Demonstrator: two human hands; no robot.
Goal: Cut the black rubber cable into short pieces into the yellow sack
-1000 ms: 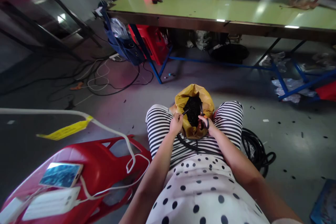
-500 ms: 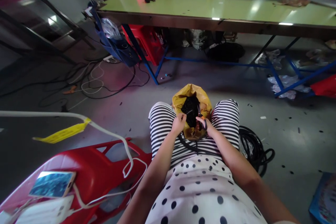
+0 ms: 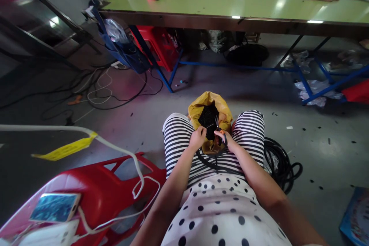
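Observation:
My left hand (image 3: pixel 198 137) is closed, its fingertips pinched on the end of a black cable (image 3: pixel 206 160) that hangs below it across my lap. A thin, light-coloured tip pokes out of that pinch to the right. My right hand (image 3: pixel 226 139) grips scissors (image 3: pixel 221 133) with orange and black handles; their blades point up and away from me. Both hands are over the near rim of a yellow bag (image 3: pixel 221 103), which stands between my knees with its mouth rolled open. Black scraps (image 3: pixel 208 117) fill the bag, too small to tell apart.
A coil of black cable (image 3: pixel 284 169) lies on the floor by my right leg. To my left, a red plastic stool (image 3: pixel 98 184) holds a phone (image 3: pixel 54 206) and a white cord. Ahead stands a green-topped table (image 3: pixel 196 2) with blue legs. Cables tangle on the floor at left.
The view has shifted slightly. Both hands stay over the bag, and the scissors' blades show more clearly, pointing upward.

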